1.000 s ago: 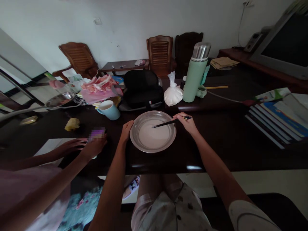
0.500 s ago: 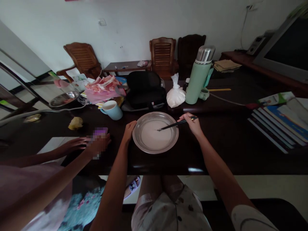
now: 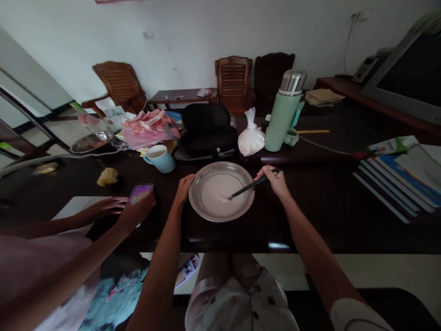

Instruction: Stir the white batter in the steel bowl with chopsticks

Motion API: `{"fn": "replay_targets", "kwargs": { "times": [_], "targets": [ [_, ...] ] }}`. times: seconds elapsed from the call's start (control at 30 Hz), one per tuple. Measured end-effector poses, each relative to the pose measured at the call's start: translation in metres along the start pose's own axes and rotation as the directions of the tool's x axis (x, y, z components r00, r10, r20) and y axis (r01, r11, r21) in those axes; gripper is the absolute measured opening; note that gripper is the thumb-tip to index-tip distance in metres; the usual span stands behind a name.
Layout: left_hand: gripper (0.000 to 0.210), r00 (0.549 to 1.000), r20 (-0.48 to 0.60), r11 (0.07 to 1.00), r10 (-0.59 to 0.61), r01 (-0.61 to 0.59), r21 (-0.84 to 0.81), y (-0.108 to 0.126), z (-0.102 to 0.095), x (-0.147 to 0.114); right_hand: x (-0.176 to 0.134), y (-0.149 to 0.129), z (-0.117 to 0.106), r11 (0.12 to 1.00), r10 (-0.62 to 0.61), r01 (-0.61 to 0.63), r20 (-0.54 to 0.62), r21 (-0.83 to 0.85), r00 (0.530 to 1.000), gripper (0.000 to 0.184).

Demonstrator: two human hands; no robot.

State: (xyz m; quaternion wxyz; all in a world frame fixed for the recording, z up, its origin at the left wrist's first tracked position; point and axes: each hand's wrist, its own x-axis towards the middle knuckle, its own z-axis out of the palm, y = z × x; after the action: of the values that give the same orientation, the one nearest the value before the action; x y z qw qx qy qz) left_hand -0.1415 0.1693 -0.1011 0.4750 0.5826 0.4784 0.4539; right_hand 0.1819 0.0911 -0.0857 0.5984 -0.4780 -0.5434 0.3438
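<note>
A: Chopsticks (image 3: 254, 185) are held in the right hand (image 3: 275, 180), which is closed around their upper end at the right rim of the metal basin (image 3: 200, 216). Their tips are now dipped into the white liquid (image 3: 218, 195), in the lower right part of the basin.

B: Is a change seen there against a moment ago?

A: Yes. One second ago the tips are seen nearer to the middle of the basin and the sticks lie almost level; now they are tilted down more steeply and the tips are brought closer to the right side. A circular stirring is judged to be in progress, and the liquid looks smooth, without lumps that can be seen.

B: And the other hand?

A: The left hand (image 3: 183, 187) is laid against the left rim of the basin, the fingers half curled on the edge, so the basin is kept steady. This hand is not moved between the pictures.

B: What is placed around the basin?

A: Behind the basin a black bag (image 3: 208, 128) is seen. To the back left a blue cup (image 3: 159, 158) is standing, and to the back right a tied white plastic bag (image 3: 251, 138) and a green thermos (image 3: 283, 115). Left of the basin, another person's hands (image 3: 138, 209) are occupied with something blurred.
</note>
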Motion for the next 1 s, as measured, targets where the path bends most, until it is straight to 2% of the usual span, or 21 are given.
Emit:
{"fn": "replay_targets", "kwargs": {
  "times": [0.13,0.23,0.37,0.57,0.73,0.9,1.0],
  "targets": [
    [0.043,1.000,-0.009,1.000,-0.014,0.014,0.000,-0.0006,-0.0008,-0.0005,-0.0016,-0.0015,0.0070,0.998,-0.047,0.051,0.113,-0.027,0.992,0.041],
    [0.042,1.000,-0.017,1.000,-0.007,0.007,-0.002,-0.0013,-0.0008,-0.0006,0.0001,0.0000,0.0051,0.994,-0.084,0.088,0.055,-0.065,0.995,0.037],
    [0.041,1.000,-0.023,1.000,-0.010,0.010,-0.010,-0.0026,-0.0006,0.0005,0.0019,0.0030,-0.0013,1.000,-0.027,0.027,-0.050,-0.011,0.998,0.039],
    [0.040,0.999,-0.024,1.000,-0.021,0.021,-0.013,-0.0046,-0.0012,0.0013,0.0007,0.0018,0.0028,0.996,-0.066,0.069,0.059,-0.048,0.996,0.038],
    [0.041,1.000,-0.009,1.000,-0.010,0.010,0.001,-0.0040,-0.0013,-0.0010,0.0006,0.0007,0.0009,0.999,-0.044,0.044,0.001,-0.021,0.999,0.038],
    [0.040,1.000,-0.006,1.000,0.013,-0.013,0.000,-0.0036,-0.0010,-0.0005,-0.0007,-0.0016,0.0038,0.998,-0.041,0.044,0.088,-0.037,0.995,0.040],
    [0.040,1.000,-0.013,1.000,0.018,-0.018,0.008,-0.0046,-0.0007,0.0009,0.0008,0.0000,0.0022,0.998,-0.048,0.051,0.060,-0.045,0.997,0.039]
  ]
}}
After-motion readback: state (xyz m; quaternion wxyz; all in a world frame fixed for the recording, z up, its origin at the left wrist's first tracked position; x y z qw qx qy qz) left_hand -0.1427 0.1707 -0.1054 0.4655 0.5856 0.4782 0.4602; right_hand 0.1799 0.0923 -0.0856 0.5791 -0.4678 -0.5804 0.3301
